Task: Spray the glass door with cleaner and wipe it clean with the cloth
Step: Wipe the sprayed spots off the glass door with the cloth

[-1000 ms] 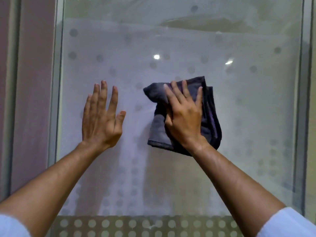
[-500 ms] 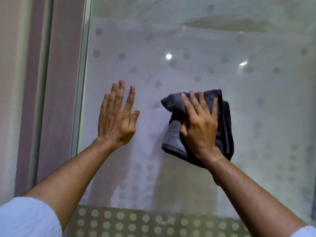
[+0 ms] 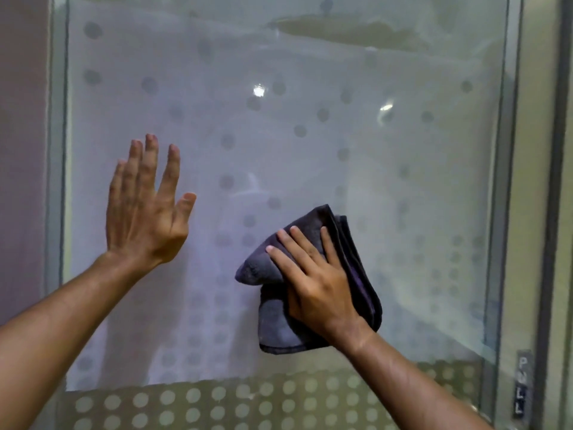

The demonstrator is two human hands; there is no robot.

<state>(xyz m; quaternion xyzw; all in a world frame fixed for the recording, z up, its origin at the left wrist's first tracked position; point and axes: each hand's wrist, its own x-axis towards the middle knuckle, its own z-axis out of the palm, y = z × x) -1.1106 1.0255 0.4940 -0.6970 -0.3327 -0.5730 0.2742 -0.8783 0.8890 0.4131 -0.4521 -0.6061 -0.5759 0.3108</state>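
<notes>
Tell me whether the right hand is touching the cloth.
Touching. The head view shows the right hand lying flat on the dark cloth, its straight fingers pressing it against the glass door.

The light is soft, even and rather dim, with a cool violet cast over the middle of the glass door point(image 3: 310, 150) and a yellower tint toward its right edge and bottom band. Two small bright glare spots point(image 3: 258, 90) sit high on the pane. Hazy reflections cloud the top. The whole picture is slightly soft and smeared; the dot pattern is blurred. The vertical frame point(image 3: 508, 181) on the right bows a little from wide-angle distortion. Shadows are faint.
</notes>
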